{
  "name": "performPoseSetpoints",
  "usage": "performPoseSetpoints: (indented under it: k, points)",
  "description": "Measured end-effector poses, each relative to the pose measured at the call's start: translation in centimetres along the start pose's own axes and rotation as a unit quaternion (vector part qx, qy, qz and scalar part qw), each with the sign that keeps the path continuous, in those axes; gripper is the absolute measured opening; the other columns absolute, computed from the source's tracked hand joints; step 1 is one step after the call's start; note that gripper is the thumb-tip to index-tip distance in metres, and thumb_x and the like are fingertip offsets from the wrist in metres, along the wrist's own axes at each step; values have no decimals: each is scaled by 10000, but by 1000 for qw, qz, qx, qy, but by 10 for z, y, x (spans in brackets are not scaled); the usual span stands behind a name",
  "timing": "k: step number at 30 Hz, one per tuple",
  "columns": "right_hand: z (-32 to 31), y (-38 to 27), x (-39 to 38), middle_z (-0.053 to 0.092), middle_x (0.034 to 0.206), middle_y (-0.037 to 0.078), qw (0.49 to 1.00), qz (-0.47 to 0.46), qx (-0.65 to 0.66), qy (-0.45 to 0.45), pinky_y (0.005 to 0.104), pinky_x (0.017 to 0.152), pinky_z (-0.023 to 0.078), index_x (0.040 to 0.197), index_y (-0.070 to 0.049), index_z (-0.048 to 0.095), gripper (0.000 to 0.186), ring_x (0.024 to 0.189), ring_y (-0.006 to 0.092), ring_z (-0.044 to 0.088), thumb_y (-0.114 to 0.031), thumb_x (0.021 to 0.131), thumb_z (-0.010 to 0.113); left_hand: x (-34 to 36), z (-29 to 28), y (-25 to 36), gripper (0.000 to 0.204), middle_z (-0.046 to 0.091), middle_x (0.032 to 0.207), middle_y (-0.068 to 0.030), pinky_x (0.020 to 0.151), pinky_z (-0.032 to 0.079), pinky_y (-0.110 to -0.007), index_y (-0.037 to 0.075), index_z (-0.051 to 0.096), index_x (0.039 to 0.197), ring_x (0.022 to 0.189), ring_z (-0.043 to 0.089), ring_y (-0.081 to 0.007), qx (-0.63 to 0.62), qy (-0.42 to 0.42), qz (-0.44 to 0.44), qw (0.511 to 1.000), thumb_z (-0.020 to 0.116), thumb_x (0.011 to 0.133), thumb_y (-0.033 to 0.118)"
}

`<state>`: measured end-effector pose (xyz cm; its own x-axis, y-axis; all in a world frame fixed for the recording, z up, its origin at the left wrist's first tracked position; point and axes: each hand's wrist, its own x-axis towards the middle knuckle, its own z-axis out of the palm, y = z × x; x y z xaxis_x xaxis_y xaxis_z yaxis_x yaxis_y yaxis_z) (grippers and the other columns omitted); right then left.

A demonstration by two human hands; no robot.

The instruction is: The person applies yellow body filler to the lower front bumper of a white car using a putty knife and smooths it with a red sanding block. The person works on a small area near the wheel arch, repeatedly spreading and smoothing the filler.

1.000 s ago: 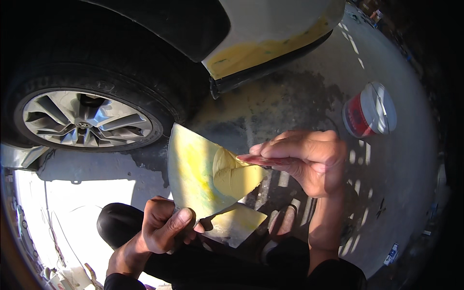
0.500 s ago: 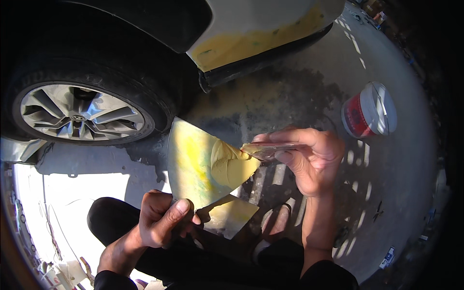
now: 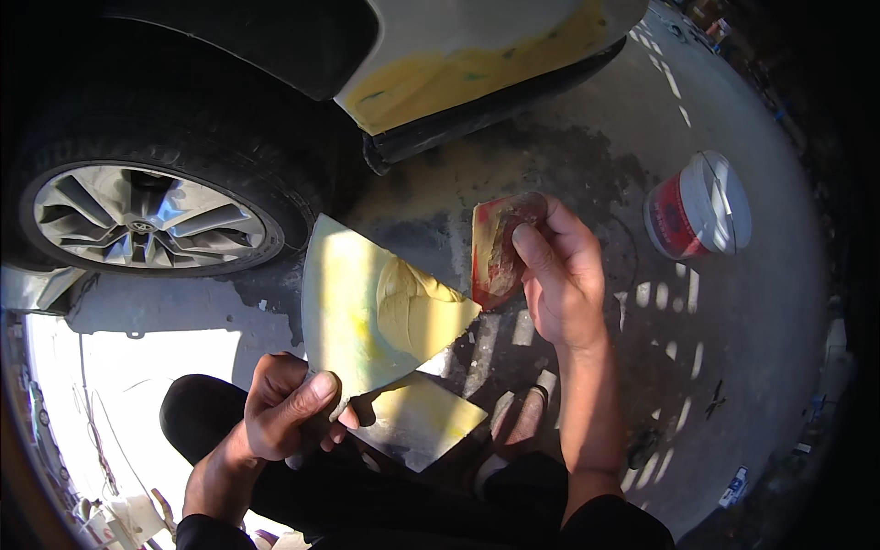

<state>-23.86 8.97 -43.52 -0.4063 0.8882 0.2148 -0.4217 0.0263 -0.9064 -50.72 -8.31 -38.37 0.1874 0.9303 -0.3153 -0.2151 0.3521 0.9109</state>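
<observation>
My left hand grips the lower corner of a wedge-shaped mixing board, tilted up, with a lump of yellow filler paste on it. A second pale yellow board lies just beneath it. My right hand holds a small reddish spreader upright, just right of the board's tip and apart from the paste. Above them is a car body panel smeared with yellow filler.
A car wheel with a silver alloy rim stands at the left. A red and white tub lies on the concrete at the right. My dark-trousered knees and a sandal sit at the bottom. Bright sunlit ground spreads at lower left.
My right hand has lifted the spreader off the board and turned it upright, to the right. The board in my left hand has stayed roughly in place.
</observation>
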Motion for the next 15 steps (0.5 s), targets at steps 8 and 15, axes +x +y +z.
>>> performPoseSetpoints:
  k: [8, 15]
  points:
    - [29, 0, 2, 648, 1106, 62, 998, 35, 24, -44, 239, 884, 494, 1300, 43, 533, 291, 983, 85, 605, -84, 1038, 548, 4, 4, -2, 477, 723, 751, -123, 490, 523, -253, -75, 738, 862, 557, 637, -126, 5, -137, -142, 980, 571, 1067, 321]
    - [17, 1, -4, 669, 1083, 98, 983, 129, -63, -114, 240, 785, 540, 1227, 43, 552, 230, 908, 102, 640, -70, 1026, 542, -4, -7, 3, 539, 698, 730, -175, 463, 516, -252, -99, 730, 838, 544, 638, -158, -62, -30, -61, 996, 519, 1079, 334]
